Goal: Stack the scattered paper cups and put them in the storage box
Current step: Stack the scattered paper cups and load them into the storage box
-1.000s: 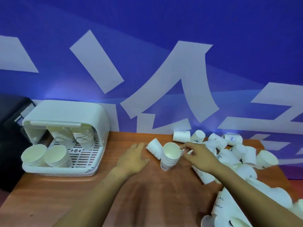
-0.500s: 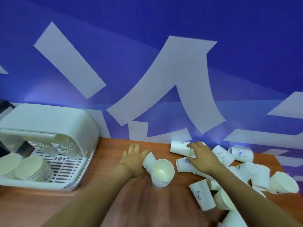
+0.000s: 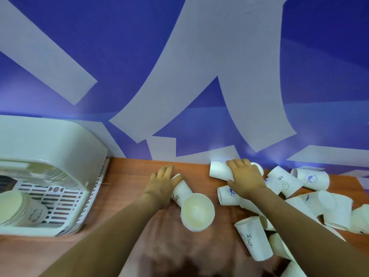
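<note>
A: Step in hand, by my read: gathering stage. Left hand [image 3: 162, 181] lay lower centre of frame, fingers fairly straight, pressed vs. a tipped cup [image 3: 180, 191] beside the started stack [image 3: 197, 211]; grip not closed round it.

B: And the right hand [image 3: 244, 179]?

A: Centre-right, fingers curled over a cup lying on its side [image 3: 218, 170] near the wall edge of the worktop [image 3: 127, 176]. Grip looked clamped on it, though the thumb was hidden.

B: Rest of the cups?

A: Loose pile [image 3: 311, 200] spread lower right, mostly on their sides. Storage box [image 3: 60, 148] sat far left w/ some stacks [image 3: 22, 208] already inside, lid up.

B: Next move needs?

A: Prob. turning that side-lying cup mouth-up and dropping it into the stack, w/ the left hand steadying the stack. Stack leaned a bit, so an off-centre push could topple it.
</note>
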The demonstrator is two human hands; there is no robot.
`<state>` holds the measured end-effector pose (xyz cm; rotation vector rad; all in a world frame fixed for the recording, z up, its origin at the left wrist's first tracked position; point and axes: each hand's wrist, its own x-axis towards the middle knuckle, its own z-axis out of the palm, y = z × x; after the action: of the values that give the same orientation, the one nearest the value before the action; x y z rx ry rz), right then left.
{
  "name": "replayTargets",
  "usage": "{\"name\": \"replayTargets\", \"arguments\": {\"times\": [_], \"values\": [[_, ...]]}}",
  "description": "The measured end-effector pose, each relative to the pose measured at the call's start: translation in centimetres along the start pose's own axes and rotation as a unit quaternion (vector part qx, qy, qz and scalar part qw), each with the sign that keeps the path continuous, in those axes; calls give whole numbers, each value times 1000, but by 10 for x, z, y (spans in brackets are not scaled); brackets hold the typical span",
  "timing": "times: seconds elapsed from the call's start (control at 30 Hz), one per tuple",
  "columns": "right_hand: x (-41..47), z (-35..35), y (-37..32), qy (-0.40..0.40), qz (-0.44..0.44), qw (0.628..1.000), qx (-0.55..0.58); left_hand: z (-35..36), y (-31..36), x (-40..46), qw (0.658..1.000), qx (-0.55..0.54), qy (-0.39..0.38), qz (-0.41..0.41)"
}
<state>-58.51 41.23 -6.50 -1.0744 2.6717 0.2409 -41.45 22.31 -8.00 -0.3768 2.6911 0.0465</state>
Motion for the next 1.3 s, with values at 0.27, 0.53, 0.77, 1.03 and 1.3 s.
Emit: {"name": "replayTargets", "arguments": {"times": [0.27, 0.53, 0.77, 1.03, 1.3], "values": [[9, 7, 0, 6, 3, 999, -45, -2, -7, 9, 1000, 8, 14, -4], [-8, -10, -9, 30, -24, 999, -25, -11, -19, -15, 997, -62, 51, -9], [-52, -51, -29, 70, -22, 990, 118, -37, -30, -65, 982, -169, 72, -42], [-101, -98, -43, 168, 15, 966, 196, -84, -44, -135, 950, -254, 179, -39], [-134, -114, -76, 183, 33, 937, 296, -84, -49, -192, 949, -243, 197, -28]]}}
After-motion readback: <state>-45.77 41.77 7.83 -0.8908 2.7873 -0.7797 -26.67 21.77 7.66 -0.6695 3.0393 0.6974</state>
